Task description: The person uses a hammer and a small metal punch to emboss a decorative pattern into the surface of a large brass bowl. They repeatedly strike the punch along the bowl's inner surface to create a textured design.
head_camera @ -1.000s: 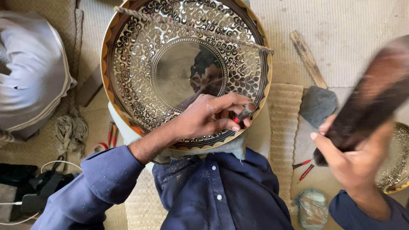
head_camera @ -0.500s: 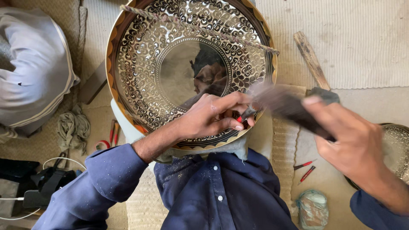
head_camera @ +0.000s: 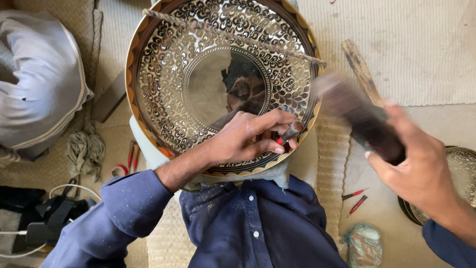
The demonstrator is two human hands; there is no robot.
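A large round engraved metal tray (head_camera: 168,89) with a shiny centre and patterned rim rests on my lap. My left hand (head_camera: 248,136) lies on its lower right rim, fingers pinched on a small chisel (head_camera: 290,133) with a red band, its tip on the pattern. My right hand (head_camera: 416,168) grips a dark wooden mallet (head_camera: 364,119), blurred with motion, just right of the tray's edge and above the chisel. A thin braided cord (head_camera: 233,34) runs across the tray's upper part.
A white cloth bundle (head_camera: 37,84) lies at left, a crumpled rag (head_camera: 84,151) and red-handled tools (head_camera: 130,156) below it. A wooden stick (head_camera: 359,67) lies at right, a second engraved tray (head_camera: 458,173) at the right edge, small red tools (head_camera: 356,201) on the floor.
The mallet swung down from raised at the right towards the chisel, then pulled slightly back. My left hand stays on the tray rim with the chisel.
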